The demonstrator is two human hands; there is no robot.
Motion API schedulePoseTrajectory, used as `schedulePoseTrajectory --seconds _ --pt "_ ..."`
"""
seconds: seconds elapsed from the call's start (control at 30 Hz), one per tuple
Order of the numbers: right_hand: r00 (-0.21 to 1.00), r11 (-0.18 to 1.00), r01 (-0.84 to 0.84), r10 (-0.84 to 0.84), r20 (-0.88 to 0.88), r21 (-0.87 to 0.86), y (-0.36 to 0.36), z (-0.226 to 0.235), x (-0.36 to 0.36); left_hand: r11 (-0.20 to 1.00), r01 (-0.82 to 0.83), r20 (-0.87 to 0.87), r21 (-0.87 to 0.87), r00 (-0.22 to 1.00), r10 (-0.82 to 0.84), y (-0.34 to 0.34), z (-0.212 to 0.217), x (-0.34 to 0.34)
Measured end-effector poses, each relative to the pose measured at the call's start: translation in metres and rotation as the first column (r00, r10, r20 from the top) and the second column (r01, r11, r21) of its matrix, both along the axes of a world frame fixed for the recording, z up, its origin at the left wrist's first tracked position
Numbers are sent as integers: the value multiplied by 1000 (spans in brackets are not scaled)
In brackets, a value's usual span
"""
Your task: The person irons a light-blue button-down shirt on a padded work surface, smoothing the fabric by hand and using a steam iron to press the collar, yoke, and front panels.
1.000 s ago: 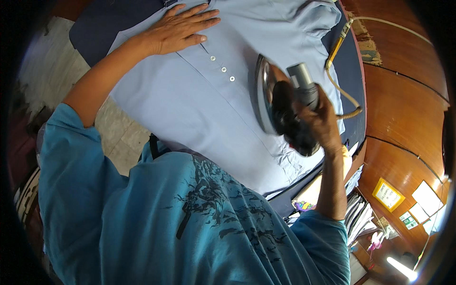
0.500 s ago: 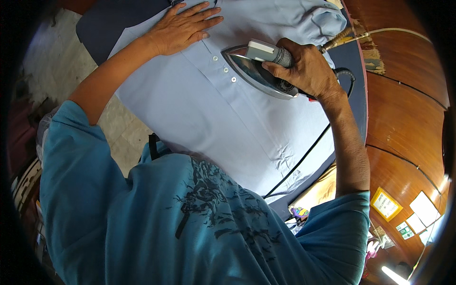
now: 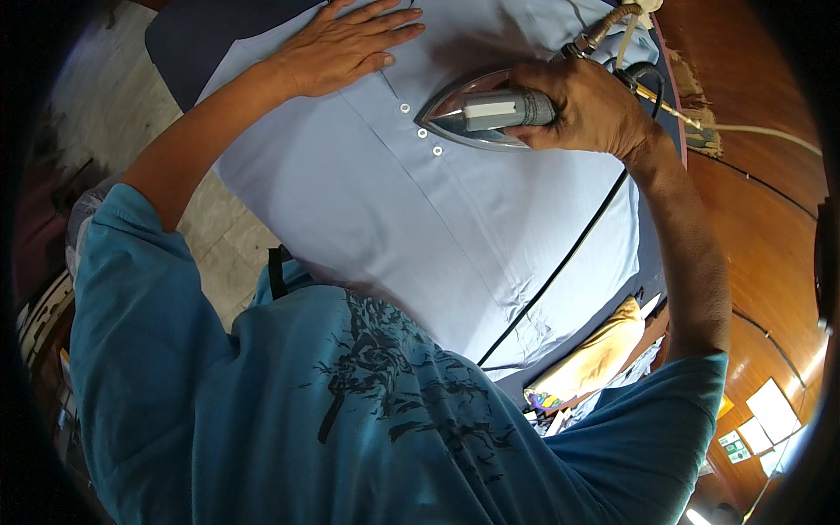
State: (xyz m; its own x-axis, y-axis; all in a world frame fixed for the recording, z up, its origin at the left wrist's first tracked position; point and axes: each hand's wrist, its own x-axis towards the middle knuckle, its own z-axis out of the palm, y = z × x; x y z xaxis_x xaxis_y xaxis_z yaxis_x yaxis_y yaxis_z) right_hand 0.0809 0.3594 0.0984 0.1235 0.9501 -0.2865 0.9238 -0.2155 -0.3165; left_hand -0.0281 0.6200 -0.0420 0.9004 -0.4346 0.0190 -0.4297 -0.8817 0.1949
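Note:
A light blue shirt (image 3: 385,201) lies spread over a dark ironing surface (image 3: 197,57), its row of white buttons (image 3: 423,133) near the middle. My right hand (image 3: 586,105) is closed round the handle of a steam iron (image 3: 494,109). The iron's pointed tip faces left, right beside the buttons, and its soleplate rests on the cloth. My left hand (image 3: 346,48) lies flat on the shirt at the upper left, fingers stretched apart, holding the fabric down. Part of the iron's rear is hidden behind my right hand.
A black cord (image 3: 560,267) runs across the shirt from the iron toward my body. A pale hose (image 3: 761,133) leads off to the right past a brown wooden panel (image 3: 761,245). Folded yellow cloth (image 3: 595,354) lies below the surface's right edge. Tiled floor (image 3: 223,254) shows at left.
The iron has turned in my right hand, its rear swinging upward and away. My right arm has shifted right, and the cord has moved with it. My left hand stays nearly in place.

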Motion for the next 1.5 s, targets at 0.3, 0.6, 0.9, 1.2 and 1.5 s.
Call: schedulePoseTrajectory --seconds 0.3,0.6,0.9,1.2,1.5 --pt "994 993 -112 112 20 20 11 -4 10 992 -50 18 112 999 48 -2 2 1" --pt "881 888 459 -460 -115 -31 -35 10 -44 963 -147 113 227 986 124 -8 -11 -8" --pt "393 474 844 -866 -311 -253 -73 14 -165 977 -117 84 177 991 104 -7 -8 -10" --pt "278 468 858 -770 -575 -212 -17 0 -200 971 -137 47 196 990 130 -9 -3 -8" --pt "41 197 960 -802 -596 -199 18 -6 -208 972 -143 98 187 987 126 -7 -5 -9"
